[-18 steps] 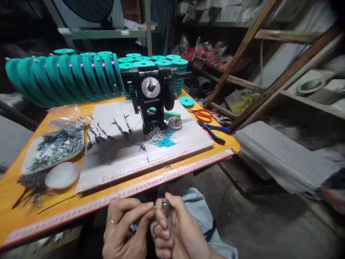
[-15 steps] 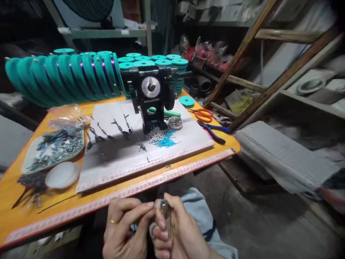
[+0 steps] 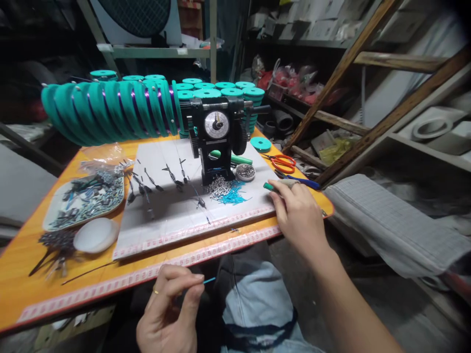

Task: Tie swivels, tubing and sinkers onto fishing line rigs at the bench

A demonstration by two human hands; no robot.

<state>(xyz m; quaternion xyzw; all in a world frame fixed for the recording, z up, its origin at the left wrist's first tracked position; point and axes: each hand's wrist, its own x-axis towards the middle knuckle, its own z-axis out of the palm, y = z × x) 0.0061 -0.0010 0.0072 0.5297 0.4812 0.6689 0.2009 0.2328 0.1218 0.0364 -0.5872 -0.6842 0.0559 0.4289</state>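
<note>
Strip (image 3: pixel 209 280), thin and blue, pinched tight in the left hand (image 3: pixel 171 311). Right hand (image 3: pixel 299 213) half curled over a green-tipped tool (image 3: pixel 268 186), its grip unclear

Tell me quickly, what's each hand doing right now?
Left hand: closed, pinching a thin blue strip.
Right hand: at a green-ended item; whether it's gripping can't be told.

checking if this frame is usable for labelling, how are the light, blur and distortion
Head view: white board bright, background shelves dim; head view: dial fairly crisp, tiny pieces in the tray blend together; head view: right edge soft and stretched, top right corner black.
</note>
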